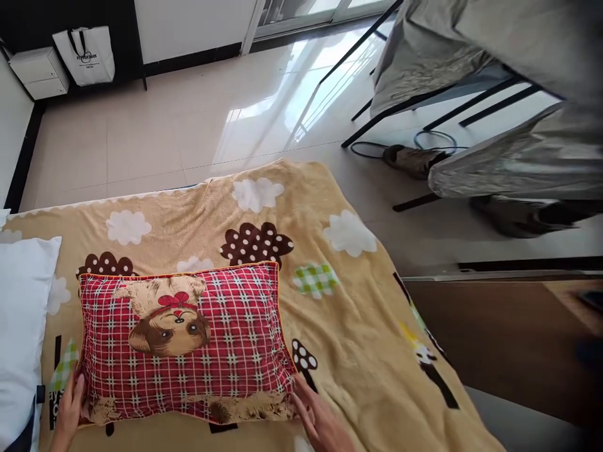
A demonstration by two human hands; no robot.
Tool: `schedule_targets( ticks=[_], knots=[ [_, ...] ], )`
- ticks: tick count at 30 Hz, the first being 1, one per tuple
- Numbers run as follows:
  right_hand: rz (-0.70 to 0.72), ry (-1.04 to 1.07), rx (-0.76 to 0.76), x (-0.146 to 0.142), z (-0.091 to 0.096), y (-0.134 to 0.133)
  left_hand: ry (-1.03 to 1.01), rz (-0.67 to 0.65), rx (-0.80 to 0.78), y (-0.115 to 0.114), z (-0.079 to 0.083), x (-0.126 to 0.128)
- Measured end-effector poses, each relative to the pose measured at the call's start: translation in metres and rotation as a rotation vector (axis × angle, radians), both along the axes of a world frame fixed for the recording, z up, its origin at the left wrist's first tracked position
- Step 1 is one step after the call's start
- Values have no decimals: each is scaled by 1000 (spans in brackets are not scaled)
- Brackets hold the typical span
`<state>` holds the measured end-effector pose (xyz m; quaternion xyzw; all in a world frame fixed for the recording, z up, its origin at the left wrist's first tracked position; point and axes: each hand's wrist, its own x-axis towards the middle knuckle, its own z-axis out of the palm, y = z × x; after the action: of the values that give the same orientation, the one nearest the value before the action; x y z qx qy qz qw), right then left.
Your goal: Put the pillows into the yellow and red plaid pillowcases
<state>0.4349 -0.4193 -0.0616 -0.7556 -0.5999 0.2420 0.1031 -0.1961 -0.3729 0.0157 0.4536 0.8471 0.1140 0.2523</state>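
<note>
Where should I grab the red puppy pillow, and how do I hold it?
The pillow is probably best held by its two short ends, one hand from each side. It lies flat on the blanket, wide and soft-looking, so supporting both ends should keep it level. The left hand and right hand are at those ends, near the closest corners.

Before me, a tan, cloud-patterned blanket [367,320] covers the bed [405,389]; on it lie a near red plaid pillow [240,339] and, left, a white pillow [21,320].
</note>
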Motion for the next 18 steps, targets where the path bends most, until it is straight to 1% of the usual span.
schedule_targets(
  ticks=[1, 2, 3, 4, 5, 6, 7, 8, 9, 10, 11, 12, 13, 14, 15, 16, 17, 18],
  knots=[
    [-104, -20, 19, -4, 4, 4, 9, 68, 20, 14, 4, 12],
    [-202, -57, 47, -12, 7, 11, 48, 67, 66, 29, 7, 30],
    [-256, -94, 68, -23, 9, 19, 110, -3, 133, 43, 10, 50],
    [-241, -116, 78, -35, 9, 28, 168, -125, 197, 54, 11, 71],
    [-162, -127, 75, -48, 7, 35, 215, -267, 246, 63, 10, 91],
    [-42, -137, 61, -59, 4, 41, 245, -398, 276, 68, 8, 107],
    [87, -152, 39, -67, -1, 44, 262, -496, 289, 68, 3, 118],
    [202, -177, 14, -71, -5, 46, 279, -540, 290, 65, -3, 122],
    [285, -211, -10, -71, -8, 48, 298, -531, 280, 59, -9, 118],
    [326, -250, -36, -67, -9, 49, 309, -483, 263, 51, -14, 109],
    [335, -285, -65, -61, -6, 52, 314, -413, 245, 42, -18, 96],
    [319, -310, -91, -53, 0, 57, 318, -345, 230, 33, -19, 81],
    [273, -331, -103, -46, 10, 65, 322, -298, 227, 28, -16, 67],
    [201, -348, -94, -42, 23, 76, 329, -281, 243, 27, -9, 57],
    [119, -357, -54, -43, 40, 91, 338, -291, 288, 32, 0, 52],
    [51, -352, 12, -50, 58, 108, 345, -321, 352, 43, 12, 56],
    [12, -328, 97, -64, 76, 127, 343, -362, 413, 59, 25, 67],
    [22, -276, 193, -84, 93, 147, 325, -415, 486, 80, 36, 87]
  ],
)
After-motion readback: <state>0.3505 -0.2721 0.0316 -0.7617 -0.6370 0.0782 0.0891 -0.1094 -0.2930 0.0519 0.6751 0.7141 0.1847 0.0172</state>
